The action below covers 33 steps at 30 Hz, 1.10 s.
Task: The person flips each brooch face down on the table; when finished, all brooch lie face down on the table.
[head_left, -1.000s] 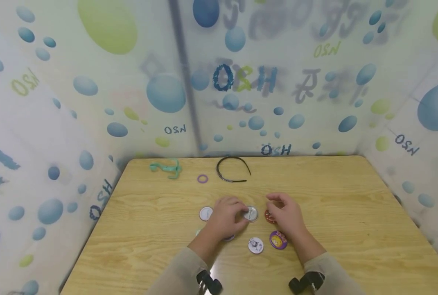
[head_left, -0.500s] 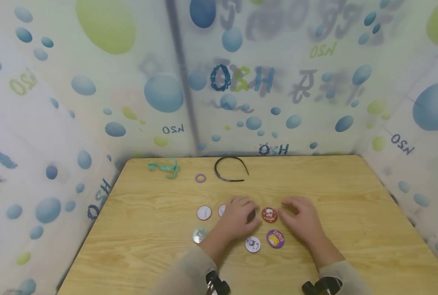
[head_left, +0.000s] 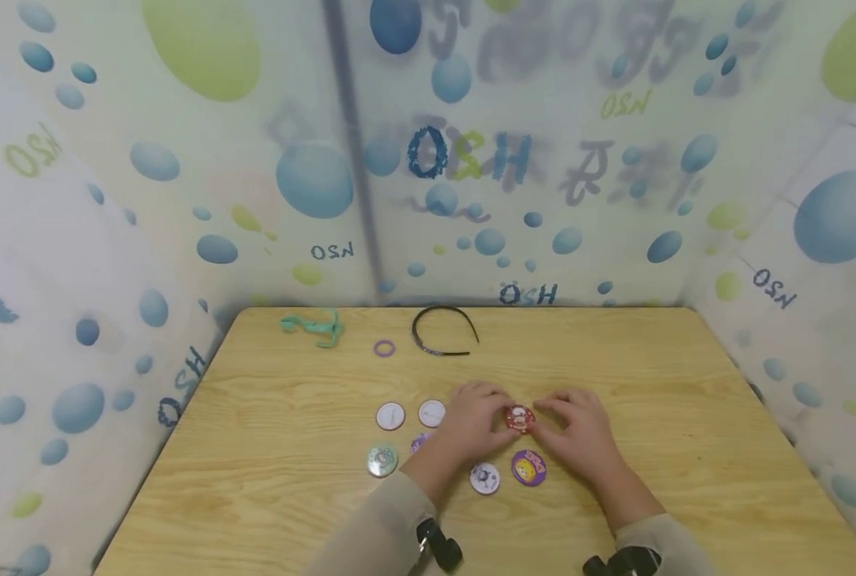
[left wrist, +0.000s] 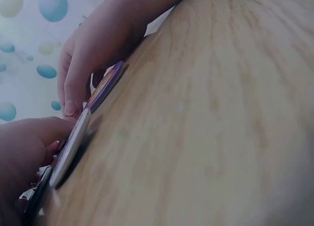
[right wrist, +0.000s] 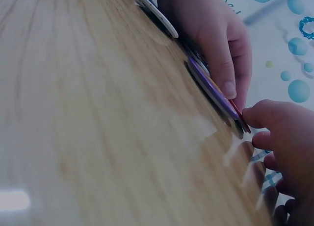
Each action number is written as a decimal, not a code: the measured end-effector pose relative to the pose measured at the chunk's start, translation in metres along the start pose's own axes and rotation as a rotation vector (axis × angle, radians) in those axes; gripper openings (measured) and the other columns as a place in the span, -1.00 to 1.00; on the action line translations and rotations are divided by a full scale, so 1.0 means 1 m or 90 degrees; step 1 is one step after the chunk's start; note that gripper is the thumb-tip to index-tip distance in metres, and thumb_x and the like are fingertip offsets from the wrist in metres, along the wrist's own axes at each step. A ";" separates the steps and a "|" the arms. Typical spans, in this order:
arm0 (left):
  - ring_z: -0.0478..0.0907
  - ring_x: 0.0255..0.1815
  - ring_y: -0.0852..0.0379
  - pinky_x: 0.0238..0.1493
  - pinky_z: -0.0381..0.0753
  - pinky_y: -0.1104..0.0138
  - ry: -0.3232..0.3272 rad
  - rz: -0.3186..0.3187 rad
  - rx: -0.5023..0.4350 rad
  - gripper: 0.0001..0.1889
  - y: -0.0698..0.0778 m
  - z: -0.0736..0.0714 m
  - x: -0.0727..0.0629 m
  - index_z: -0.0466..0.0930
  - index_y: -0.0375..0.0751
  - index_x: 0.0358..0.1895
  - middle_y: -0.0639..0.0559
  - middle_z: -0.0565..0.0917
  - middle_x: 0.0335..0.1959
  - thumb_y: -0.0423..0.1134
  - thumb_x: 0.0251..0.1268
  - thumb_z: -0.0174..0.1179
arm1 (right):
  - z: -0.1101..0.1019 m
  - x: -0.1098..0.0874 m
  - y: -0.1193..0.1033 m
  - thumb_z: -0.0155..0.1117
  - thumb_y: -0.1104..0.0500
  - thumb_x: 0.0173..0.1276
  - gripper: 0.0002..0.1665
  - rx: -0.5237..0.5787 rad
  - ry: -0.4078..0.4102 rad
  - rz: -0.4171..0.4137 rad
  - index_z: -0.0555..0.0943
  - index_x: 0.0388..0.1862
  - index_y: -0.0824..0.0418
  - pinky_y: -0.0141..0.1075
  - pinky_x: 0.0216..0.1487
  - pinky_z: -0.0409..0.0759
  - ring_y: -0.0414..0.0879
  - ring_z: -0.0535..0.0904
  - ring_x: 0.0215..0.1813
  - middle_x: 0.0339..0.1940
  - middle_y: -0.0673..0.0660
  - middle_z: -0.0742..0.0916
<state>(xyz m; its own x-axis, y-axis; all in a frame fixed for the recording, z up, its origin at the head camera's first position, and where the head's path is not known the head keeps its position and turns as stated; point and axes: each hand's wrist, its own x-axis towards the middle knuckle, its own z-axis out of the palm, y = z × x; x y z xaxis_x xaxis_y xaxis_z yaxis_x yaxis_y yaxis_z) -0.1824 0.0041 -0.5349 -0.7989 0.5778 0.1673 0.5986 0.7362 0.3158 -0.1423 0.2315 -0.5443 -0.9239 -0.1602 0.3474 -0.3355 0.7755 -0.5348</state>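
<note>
A round red button badge lies between my two hands. My left hand has its thumb and fingertips at the badge's left edge. From the other side, my right hand pinches its right edge with curved thumb and forefinger. In the right wrist view the red badge shows as a thin edge, with the right thumb right against it. Nearer me lie a purple badge with a yellow figure and a white badge with a dark drawing. The left hand covers the table just left of the red badge.
Two badges lie white back up, one at the left and one beside the left hand. Below them are a green badge and a partly hidden purple one. Farther back lie a black headband, purple ring and mint-green clip-like item.
My left hand has moved right, from a silvery badge to the red badge. My right hand drew away from the red badge, then came back to its right edge.
</note>
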 end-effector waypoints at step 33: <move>0.48 0.33 0.15 0.49 0.32 0.05 0.023 -0.021 -0.075 -0.56 -0.003 0.004 -0.002 0.77 0.17 0.21 0.27 0.67 0.26 0.23 0.39 0.39 | 0.001 0.001 -0.004 0.68 -0.11 0.19 -0.58 -0.008 -0.020 0.014 0.86 -0.01 0.01 0.23 0.20 0.28 0.19 0.49 0.18 0.06 0.12 0.73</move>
<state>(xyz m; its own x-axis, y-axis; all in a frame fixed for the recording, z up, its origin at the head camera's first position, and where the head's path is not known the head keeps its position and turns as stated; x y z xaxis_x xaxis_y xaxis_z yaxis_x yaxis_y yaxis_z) -0.1829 0.0022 -0.5402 -0.8211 0.5392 0.1874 0.5623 0.7072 0.4287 -0.1419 0.2277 -0.5428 -0.9364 -0.1621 0.3112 -0.3130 0.7869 -0.5318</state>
